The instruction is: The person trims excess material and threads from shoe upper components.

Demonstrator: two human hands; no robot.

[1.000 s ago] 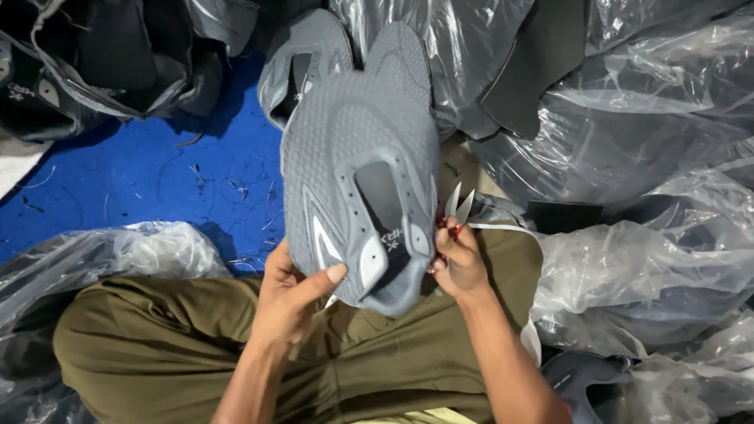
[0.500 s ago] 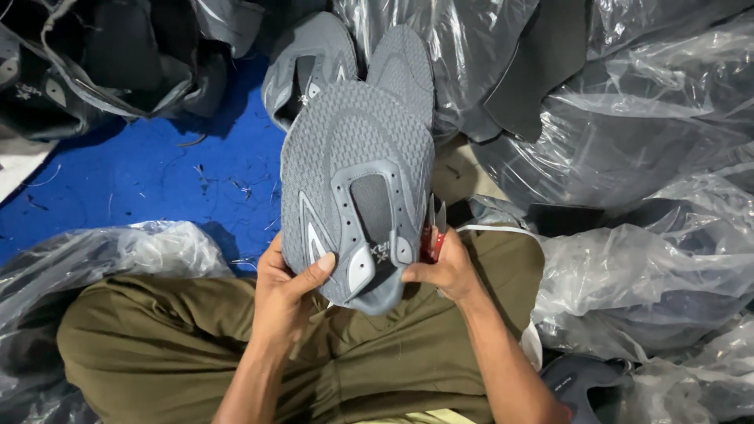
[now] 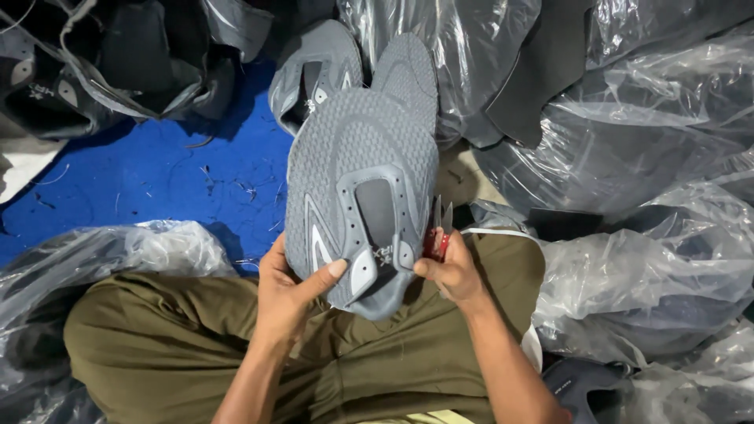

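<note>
A worker's left hand (image 3: 290,286) and right hand (image 3: 454,271) pinch a grey shoe upper (image 3: 357,188), seemingly light and floppy, by its heel edge; small snips (image 3: 437,232) sit tucked in the right.

Plastic bags (image 3: 628,259) crowd right; blue floor (image 3: 157,180) open left.

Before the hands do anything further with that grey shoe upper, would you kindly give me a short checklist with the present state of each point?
1. Flat grey mesh shoe upper held at its near end by both hands: ok.
2. Left hand thumb pressed on the upper's face: ok.
3. Right hand also holds small red-handled thread snips, blades pointing up beside the upper: ok.
4. Snip blades apart from the mesh: cannot tell.
5. Loose threads left on the upper: cannot tell.
6. Second grey upper lies beyond on the blue mat, not under the hands: ok.
</note>
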